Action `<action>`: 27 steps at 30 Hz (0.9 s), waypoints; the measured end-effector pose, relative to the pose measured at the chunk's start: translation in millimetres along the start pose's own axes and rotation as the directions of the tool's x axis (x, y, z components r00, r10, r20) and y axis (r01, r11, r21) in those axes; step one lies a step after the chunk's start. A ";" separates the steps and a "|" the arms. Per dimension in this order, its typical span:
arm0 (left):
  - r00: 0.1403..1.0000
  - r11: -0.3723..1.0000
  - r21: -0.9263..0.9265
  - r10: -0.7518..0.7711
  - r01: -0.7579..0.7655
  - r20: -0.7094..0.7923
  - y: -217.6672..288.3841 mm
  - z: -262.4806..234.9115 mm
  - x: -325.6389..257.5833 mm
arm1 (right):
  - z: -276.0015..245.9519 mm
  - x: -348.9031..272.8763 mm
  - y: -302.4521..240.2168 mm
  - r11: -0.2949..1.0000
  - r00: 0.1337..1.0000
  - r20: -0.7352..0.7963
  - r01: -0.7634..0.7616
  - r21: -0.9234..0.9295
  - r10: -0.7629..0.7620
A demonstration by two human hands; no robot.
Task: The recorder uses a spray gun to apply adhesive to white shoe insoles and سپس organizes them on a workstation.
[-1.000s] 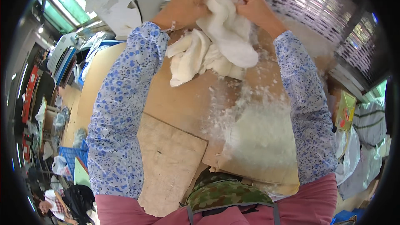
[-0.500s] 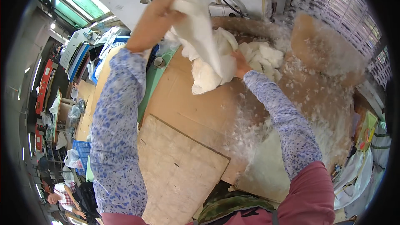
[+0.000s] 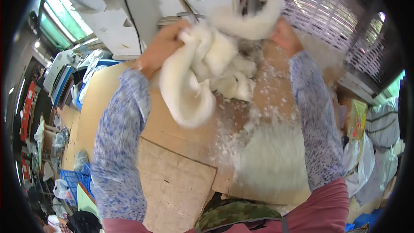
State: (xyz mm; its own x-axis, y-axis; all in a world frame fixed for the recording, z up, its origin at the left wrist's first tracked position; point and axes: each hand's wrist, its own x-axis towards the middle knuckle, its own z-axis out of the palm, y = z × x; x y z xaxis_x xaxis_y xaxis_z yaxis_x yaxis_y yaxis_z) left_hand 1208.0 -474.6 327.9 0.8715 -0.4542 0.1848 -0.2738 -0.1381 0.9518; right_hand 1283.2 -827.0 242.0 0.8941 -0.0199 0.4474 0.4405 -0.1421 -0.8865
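A length of fluffy white material (image 3: 187, 105), soft like plush or batting, hangs in loops over the far side of the cardboard-covered worktop. My left hand (image 3: 161, 45) is closed on its upper left part, fingers pinched into the folds. At the upper right, my right hand (image 3: 286, 36) is closed at a curled white strip (image 3: 258, 19), which is smeared by motion. Whether that strip joins the left-hand piece, I cannot tell. Below them, more crumpled white pieces (image 3: 237, 82) lie on the cardboard.
Loose white fluff (image 3: 267, 118) litters the brown cardboard. A pale fluffy patch (image 3: 271, 159) lies near my right forearm, and a flat board (image 3: 172, 185) lies at the near left. White grating (image 3: 319, 17) stands at the far right. Plastic bags (image 3: 366, 159) crowd the right side.
My right hand has moved up and right from the pile, drawing out the curled strip. My left hand has come lower, its white piece now looping down. The whole view has shifted.
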 end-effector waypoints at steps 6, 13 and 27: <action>0.943 0.805 0.546 0.049 -0.232 0.329 12.4 -1.5 17.9 | -42.9 12.8 -36.7 0.544 0.957 0.284 0.267 -0.795 -0.056; 0.916 0.700 0.604 0.199 -0.382 0.349 5.9 2.8 0.6 | 34.0 8.2 -87.2 0.734 0.937 0.341 0.282 -0.618 -0.073; 0.939 0.829 0.559 -0.172 -0.026 0.298 -2.4 -44.7 -57.4 | 174.9 -41.1 -59.9 0.975 0.784 0.583 0.131 0.181 -0.213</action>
State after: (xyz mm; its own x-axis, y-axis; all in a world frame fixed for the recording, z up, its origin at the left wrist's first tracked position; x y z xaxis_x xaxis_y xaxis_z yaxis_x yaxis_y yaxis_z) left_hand 1176.8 -408.9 325.9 0.7440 -0.6652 -0.0636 -0.4765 -0.5948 0.6474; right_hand 1234.3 -644.6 256.0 0.6544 0.5914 0.4711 0.5612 0.0375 -0.8268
